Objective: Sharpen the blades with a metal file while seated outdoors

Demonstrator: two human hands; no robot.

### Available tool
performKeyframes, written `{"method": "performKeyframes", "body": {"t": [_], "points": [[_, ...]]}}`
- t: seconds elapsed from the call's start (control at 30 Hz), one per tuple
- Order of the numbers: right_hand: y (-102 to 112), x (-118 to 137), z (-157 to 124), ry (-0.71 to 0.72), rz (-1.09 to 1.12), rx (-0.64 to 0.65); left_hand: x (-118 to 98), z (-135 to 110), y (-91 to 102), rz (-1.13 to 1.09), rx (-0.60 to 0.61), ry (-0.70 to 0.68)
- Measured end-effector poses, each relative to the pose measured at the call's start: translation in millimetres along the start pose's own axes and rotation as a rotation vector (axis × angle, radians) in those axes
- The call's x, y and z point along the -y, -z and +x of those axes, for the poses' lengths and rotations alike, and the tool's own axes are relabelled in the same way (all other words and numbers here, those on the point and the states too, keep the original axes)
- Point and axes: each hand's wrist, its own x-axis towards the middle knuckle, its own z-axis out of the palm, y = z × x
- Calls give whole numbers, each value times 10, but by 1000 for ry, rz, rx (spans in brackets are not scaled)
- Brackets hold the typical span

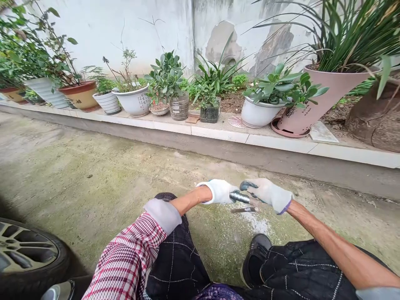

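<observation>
Lower centre: left hand (222,191), gloved, grips silvery ribbed cylinder (241,197); right hand (271,192) beside it, grip unclear.

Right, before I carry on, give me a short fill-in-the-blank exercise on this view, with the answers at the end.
1. The silvery cylinder sits in the grip of the hand on the person's ____ side.
2. The glove on the right hand has a cuff edge coloured ____.
3. The scattered bits on the ground are coloured ____.
4. The tall flared pot under the long-leaved plant is coloured ____.

Missing words: left; purple; white; pink.
</observation>
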Motion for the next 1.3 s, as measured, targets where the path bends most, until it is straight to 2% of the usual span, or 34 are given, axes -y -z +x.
{"method": "performKeyframes", "body": {"t": [0.1,0.2,0.3,0.37,0.47,0.57,0.7,0.77,0.83,0.93,1.03,1.17,1.3], "points": [[7,21,-12,-44,298,-9,7,-62,93,-331,-146,9],[-44,108,-9,-160,462,-12,4,-94,171,-602,-221,104],[-101,197,-12,-193,443,-12,22,-83,234,-636,-265,241],[-130,249,-26,-151,353,7,65,-46,252,-611,-296,320],[-171,333,-54,-10,143,20,160,35,229,-488,-299,402],[-203,442,-76,54,-98,46,233,94,144,-182,-237,420],[-190,546,-78,-86,-351,143,208,83,-15,274,-45,259],[-165,520,-68,-132,-411,184,145,59,-79,382,74,144],[-134,434,-55,-136,-414,188,67,32,-109,386,158,60],[-78,261,-43,-82,-279,137,-40,-29,-68,246,179,27],[-10,160,-45,-31,-25,138,-90,-108,44,69,103,21],[43,170,-39,-120,282,167,-44,-153,133,-84,16,47],[-42,209,-22,-221,377,158,49,-86,127,-182,-87,109]]}}
